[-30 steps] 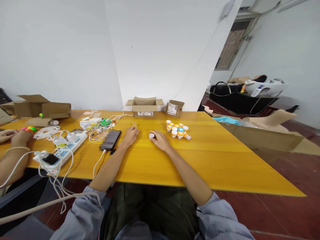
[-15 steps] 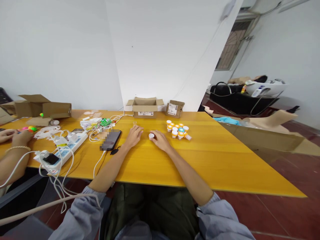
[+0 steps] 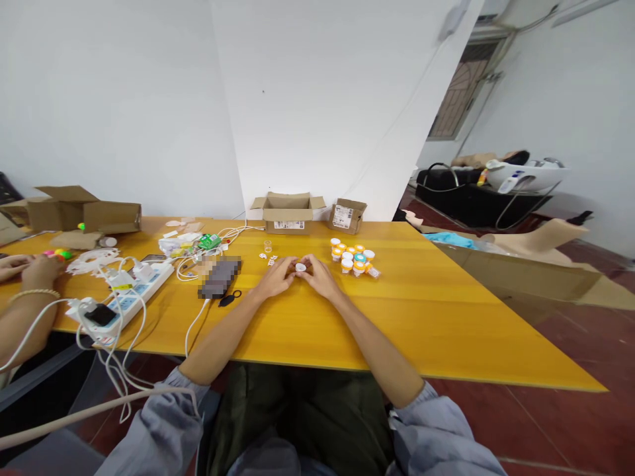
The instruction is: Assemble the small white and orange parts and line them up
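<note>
My left hand (image 3: pixel 278 278) and my right hand (image 3: pixel 319 277) meet on the yellow table (image 3: pixel 421 311), fingertips closed around a small white-capped container (image 3: pixel 300 267). Just right of them stands a cluster of several small orange and white capped containers (image 3: pixel 352 256). Behind my left hand lie a small clear cup (image 3: pixel 268 245) and tiny printed bits (image 3: pixel 268 258). A dark phone (image 3: pixel 219 277) lies to the left of my left hand.
Two open cardboard boxes (image 3: pixel 286 211) stand at the table's back edge. A white power strip (image 3: pixel 129 295) with plugs and tangled cables sits at left, next to another person's hands (image 3: pixel 24 270). More cardboard boxes (image 3: pixel 79 210) stand far left.
My left hand has moved right from beside the phone to join my right hand on the white-capped container. The tiny printed bits now show behind it.
</note>
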Motion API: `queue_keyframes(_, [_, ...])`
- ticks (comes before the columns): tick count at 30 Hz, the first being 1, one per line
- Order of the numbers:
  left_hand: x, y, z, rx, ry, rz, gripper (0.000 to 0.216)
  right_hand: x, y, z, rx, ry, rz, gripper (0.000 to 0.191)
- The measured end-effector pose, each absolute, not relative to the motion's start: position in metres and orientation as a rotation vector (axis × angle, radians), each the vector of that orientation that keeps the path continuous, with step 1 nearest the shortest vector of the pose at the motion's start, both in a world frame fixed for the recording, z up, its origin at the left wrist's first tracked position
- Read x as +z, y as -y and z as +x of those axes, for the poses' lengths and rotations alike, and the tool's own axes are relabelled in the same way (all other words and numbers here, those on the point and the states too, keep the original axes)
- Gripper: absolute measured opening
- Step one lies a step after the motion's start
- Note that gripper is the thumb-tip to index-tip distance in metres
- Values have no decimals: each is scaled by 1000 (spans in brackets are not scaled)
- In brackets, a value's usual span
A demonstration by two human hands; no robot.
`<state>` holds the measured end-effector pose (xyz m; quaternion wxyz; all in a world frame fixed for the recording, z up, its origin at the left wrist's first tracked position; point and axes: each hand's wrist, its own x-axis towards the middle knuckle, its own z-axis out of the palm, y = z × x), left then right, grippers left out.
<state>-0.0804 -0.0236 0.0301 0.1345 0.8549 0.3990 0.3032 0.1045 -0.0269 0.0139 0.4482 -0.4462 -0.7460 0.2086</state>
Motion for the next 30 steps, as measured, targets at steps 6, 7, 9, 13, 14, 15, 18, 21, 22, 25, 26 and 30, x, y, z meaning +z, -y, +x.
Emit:
queue_keyframes(6, [31, 27, -80, 888, -1093, 2509, 38, 18, 28, 104, 497, 1754, -1102, 9])
queue_keyframes(7, [31, 26, -80, 886, -1074, 2517, 37, 19, 28, 104, 484, 1740, -1105, 7])
queue_keyframes(9, [30, 26, -80, 875, -1046, 2531, 36, 19, 27, 105, 450, 1713, -1115, 5])
queue_keyframes(13, [28, 24, -79, 874, -1038, 2552, 39, 14, 23, 110, 345, 1664, -1170, 4])
queue_keyframes(14, [27, 23, -79, 873, -1043, 2557, 39, 12, 22, 112, 323, 1655, -1201, 4])
queue_keyframes(15, [27, 23, -79, 867, -1046, 2563, 38, 10, 20, 114, 306, 1651, -1242, 5])
queue_keyframes(18, [27, 23, -78, 839, -1049, 2574, 35, 4, 17, 118, 288, 1702, -1379, 6])
queue_keyframes(21, [28, 23, -78, 842, -1050, 2573, 34, 1, 15, 120, 270, 1788, -1400, 8])
queue_keyframes(22, [29, 24, -78, 846, -1052, 2571, 33, 0, 14, 120, 261, 1807, -1382, 9])
queue_keyframes(25, [30, 25, -78, 858, -1051, 2572, 32, -1, 12, 120, 253, 1837, -1337, 14])
queue_keyframes(26, [30, 25, -78, 866, -1049, 2575, 32, -2, 11, 120, 256, 1841, -1329, 16])
queue_keyframes(30, [33, 26, -78, 903, -1048, 2599, 36, -2, 11, 117, 271, 1853, -1248, 23])
